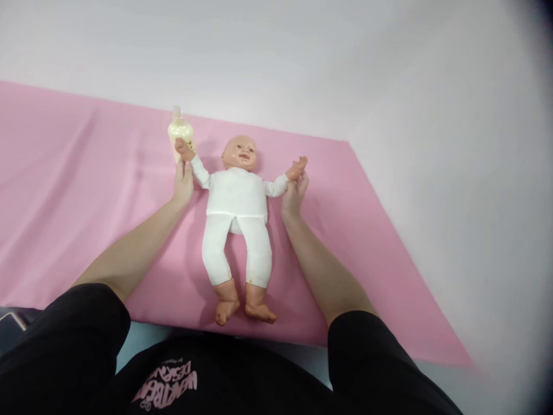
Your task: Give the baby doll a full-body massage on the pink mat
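Observation:
On its back lies a baby doll (237, 193) with a white top and white trousers, its head away from me and its bare feet towards me. Both its arms are spread out and slightly raised. My left hand (184, 183) is closed around the doll's arm near the wrist, on the left. On the other side my right hand (295, 195) grips the doll's other wrist, fingers partly hidden behind it. A bottle of pale yellow liquid (180, 128) with a clear top stands just behind the doll's left-side hand, partly covered by it.
A pink cloth (337, 230) covers the table under the doll, with folds on the left. White wall (276, 63) borders the table at the back and right. A dark object with a light edge (17, 323) shows at the lower left.

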A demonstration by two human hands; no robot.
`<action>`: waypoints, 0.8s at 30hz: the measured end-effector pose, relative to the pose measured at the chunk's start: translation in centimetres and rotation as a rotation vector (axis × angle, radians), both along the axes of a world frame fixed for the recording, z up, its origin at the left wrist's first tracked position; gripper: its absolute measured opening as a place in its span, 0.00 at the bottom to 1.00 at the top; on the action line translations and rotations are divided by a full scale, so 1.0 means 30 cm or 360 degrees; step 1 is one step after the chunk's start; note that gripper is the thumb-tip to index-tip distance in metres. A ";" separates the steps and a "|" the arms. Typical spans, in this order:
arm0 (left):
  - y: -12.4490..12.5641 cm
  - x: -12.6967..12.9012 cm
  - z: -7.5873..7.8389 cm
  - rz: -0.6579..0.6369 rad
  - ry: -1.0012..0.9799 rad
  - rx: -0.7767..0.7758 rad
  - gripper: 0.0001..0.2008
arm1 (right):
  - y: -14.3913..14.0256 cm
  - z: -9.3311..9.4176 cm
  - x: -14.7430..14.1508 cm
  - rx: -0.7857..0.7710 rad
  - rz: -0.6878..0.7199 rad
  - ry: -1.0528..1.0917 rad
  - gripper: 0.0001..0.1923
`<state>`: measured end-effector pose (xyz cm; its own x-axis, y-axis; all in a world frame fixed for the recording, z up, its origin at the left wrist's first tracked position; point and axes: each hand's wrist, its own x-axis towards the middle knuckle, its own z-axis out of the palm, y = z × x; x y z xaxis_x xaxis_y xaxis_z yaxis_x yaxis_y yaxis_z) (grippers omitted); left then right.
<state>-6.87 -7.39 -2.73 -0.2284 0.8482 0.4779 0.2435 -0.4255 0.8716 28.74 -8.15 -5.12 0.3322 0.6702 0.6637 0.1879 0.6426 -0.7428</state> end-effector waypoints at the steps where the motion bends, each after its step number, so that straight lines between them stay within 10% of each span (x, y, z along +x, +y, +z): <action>1: -0.017 0.011 0.011 -0.0025 0.0082 0.0076 0.36 | -0.020 0.022 -0.018 0.0006 0.0044 -0.0058 0.29; 12: -0.105 0.080 0.091 -0.0550 0.1069 0.0332 0.36 | -0.143 0.116 -0.106 0.0038 0.0280 -0.0924 0.25; 24: -0.075 0.059 0.054 -0.0214 0.0151 0.0180 0.38 | -0.114 0.098 -0.089 -0.0141 0.0207 -0.0149 0.27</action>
<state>-5.09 -9.65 -1.11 -0.0663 0.8078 0.5856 0.2566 -0.5534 0.7924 26.06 -11.55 -2.18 0.1787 0.7606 0.6241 0.1786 0.5987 -0.7808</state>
